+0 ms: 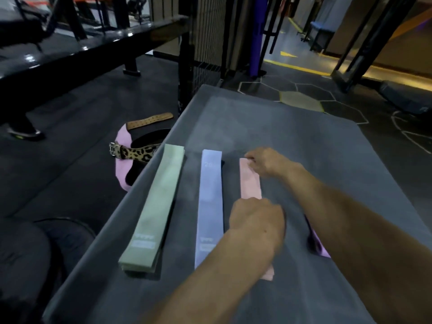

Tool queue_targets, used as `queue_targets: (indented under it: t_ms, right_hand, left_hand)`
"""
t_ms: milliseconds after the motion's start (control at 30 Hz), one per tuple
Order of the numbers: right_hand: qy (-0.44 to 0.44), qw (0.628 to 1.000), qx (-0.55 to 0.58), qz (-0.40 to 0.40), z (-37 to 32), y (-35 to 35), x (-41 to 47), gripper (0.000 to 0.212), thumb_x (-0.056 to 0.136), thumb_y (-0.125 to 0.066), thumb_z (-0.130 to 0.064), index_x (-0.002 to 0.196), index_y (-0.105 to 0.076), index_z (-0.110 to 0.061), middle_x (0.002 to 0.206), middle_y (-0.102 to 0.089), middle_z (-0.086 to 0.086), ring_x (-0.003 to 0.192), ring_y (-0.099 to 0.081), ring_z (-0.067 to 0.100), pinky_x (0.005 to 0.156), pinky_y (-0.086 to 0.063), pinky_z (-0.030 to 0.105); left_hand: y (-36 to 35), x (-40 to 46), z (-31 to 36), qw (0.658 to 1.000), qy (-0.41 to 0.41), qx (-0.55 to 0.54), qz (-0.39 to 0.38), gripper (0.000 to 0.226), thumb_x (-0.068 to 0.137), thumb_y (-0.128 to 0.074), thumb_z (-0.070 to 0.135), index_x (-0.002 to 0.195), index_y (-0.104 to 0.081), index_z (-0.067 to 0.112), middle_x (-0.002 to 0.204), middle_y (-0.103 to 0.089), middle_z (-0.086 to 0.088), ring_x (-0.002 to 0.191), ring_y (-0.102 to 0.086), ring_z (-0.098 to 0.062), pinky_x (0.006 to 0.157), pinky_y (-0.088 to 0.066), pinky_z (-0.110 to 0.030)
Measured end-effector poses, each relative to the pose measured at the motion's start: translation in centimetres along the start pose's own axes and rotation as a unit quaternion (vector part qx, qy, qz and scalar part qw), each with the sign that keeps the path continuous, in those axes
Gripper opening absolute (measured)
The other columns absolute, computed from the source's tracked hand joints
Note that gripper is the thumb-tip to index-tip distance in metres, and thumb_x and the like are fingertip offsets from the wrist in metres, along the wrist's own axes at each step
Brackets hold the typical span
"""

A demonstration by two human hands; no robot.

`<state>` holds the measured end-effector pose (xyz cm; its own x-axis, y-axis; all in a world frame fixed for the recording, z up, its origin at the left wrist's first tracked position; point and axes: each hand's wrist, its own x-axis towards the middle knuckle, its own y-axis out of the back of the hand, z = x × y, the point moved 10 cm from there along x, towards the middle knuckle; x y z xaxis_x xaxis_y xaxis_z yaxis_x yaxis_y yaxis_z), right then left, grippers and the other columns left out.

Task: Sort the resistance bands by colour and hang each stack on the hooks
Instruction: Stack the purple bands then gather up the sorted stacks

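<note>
Landmark: grey table; all places below are given against it.
Left hand: over the near half of the table, fingers curled down onto the middle of the pink band. I hold it there; whether I pinch it or only press it I cannot tell, since the knuckles hide the fingertips.
Right hand: further up the table, fingertips pinching the far end of the pink band.
Pink band: lies lengthwise on the table, rightmost of three rows; its near end shows beyond my left forearm.
Blue band: middle row, just left of the pink one, flat, not touched.
Green band: leftmost row, along the left edge of the table; layered edges at its near end suggest a stack.
Purple band: right of my right forearm, on the table, apart from the rows, partly hidden.
Belts: on the floor off the far left edge of the table, not part of the task.
Step in hand: by my judgement, squaring the pink row; sorting is near done.
Next move: calls for placing the purple band, then lifting one stack whole by an end.
Hooks: not in view.
</note>
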<state>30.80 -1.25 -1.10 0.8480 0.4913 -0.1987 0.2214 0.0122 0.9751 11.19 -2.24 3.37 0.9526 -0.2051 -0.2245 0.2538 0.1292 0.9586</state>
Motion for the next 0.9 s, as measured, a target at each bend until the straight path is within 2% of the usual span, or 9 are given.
queue_targets:
  t_ms: [100,233,300,367,500,633,767,833,900]
  right_hand:
    - [-0.020,1.000,-0.001,-0.009,0.1,0.0,1.0,0.031,0.097,-0.052,-0.015,0.125,-0.066,-0.015,0.132,-0.064,0.008,0.120,-0.059,0.029,0.100,-0.048,0.037]
    - [-0.030,0.999,0.024,-0.005,0.7,0.7,1.2,0.019,0.096,-0.062,-0.022,0.113,-0.067,-0.014,0.116,-0.067,0.008,0.104,-0.063,0.027,0.085,-0.052,0.036]
    - [-0.029,0.999,0.036,0.006,0.8,1.0,1.2,0.010,0.093,-0.067,-0.024,0.101,-0.064,-0.017,0.110,-0.068,0.007,0.095,-0.062,0.025,0.075,-0.047,0.033]
    - [-0.026,0.999,0.042,0.019,0.6,1.8,1.0,0.013,0.090,-0.071,-0.027,0.091,-0.060,-0.021,0.106,-0.068,0.006,0.089,-0.060,0.023,0.072,-0.042,0.030]
    - [0.007,0.999,0.016,0.045,-0.6,5.4,-1.5,0.016,0.089,-0.073,-0.030,0.093,-0.062,-0.018,0.098,-0.066,0.002,0.085,-0.056,0.021,0.070,-0.037,0.027]
    - [0.067,0.989,0.003,0.129,-1.9,12.0,-5.8,0.022,0.089,-0.074,-0.032,0.094,-0.068,-0.011,0.087,-0.065,0.001,0.080,-0.058,0.020,0.064,-0.032,0.026]
    - [0.078,0.973,-0.023,0.214,-2.6,19.0,-10.6,0.020,0.087,-0.071,-0.040,0.091,-0.064,-0.021,0.088,-0.068,0.000,0.083,-0.064,0.025,0.075,-0.053,0.039]
    - [0.084,0.960,-0.035,0.263,-3.3,22.0,-13.3,0.017,0.086,-0.070,-0.035,0.094,-0.064,-0.021,0.091,-0.069,0.003,0.086,-0.064,0.028,0.077,-0.055,0.044]
    - [0.090,0.947,-0.035,0.308,-3.9,24.0,-15.9,0.015,0.085,-0.070,-0.029,0.095,-0.064,-0.021,0.091,-0.069,0.003,0.086,-0.064,0.027,0.075,-0.054,0.042]
  left_hand:
    - [0.6,0.1,-0.2,1.000,-0.001,-0.011,0.010,0.025,0.100,-0.053,0.017,0.124,-0.060,0.016,0.127,-0.060,-0.008,0.117,-0.059,-0.030,0.077,-0.032,-0.034]
    - [0.7,-0.4,-0.4,1.000,-0.006,-0.013,0.014,0.023,0.100,-0.052,0.014,0.121,-0.060,0.015,0.124,-0.061,-0.007,0.114,-0.060,-0.030,0.075,-0.031,-0.034]
    - [0.5,-0.5,-0.6,1.000,-0.004,-0.013,0.004,0.023,0.100,-0.053,0.014,0.121,-0.061,0.015,0.124,-0.061,-0.007,0.114,-0.060,-0.029,0.075,-0.031,-0.033]
    - [0.6,-0.5,-1.0,1.000,0.002,-0.014,0.000,0.023,0.099,-0.054,0.013,0.121,-0.061,0.016,0.124,-0.062,-0.007,0.115,-0.060,-0.029,0.075,-0.031,-0.033]
    - [1.8,-0.6,-2.3,0.999,0.023,-0.010,0.032,0.023,0.098,-0.055,0.016,0.120,-0.060,0.016,0.125,-0.062,-0.008,0.114,-0.061,-0.031,0.075,-0.032,-0.032]
    - [2.9,-0.9,-4.6,0.997,0.061,-0.009,0.050,0.024,0.101,-0.053,0.023,0.124,-0.058,0.017,0.129,-0.060,-0.009,0.116,-0.059,-0.032,0.077,-0.036,-0.033]
    - [4.3,-1.8,-6.6,0.993,0.092,-0.033,0.068,0.026,0.096,-0.051,0.016,0.120,-0.062,0.021,0.125,-0.060,-0.007,0.110,-0.060,-0.030,0.081,-0.043,-0.033]
    - [4.6,-2.2,-7.5,0.990,0.100,-0.053,0.078,0.024,0.096,-0.052,0.018,0.117,-0.063,0.021,0.121,-0.063,-0.006,0.105,-0.061,-0.030,0.083,-0.048,-0.035]
    - [4.9,-2.4,-8.2,0.988,0.107,-0.064,0.096,0.020,0.096,-0.054,0.027,0.112,-0.064,0.021,0.117,-0.066,-0.006,0.100,-0.061,-0.030,0.077,-0.046,-0.034]
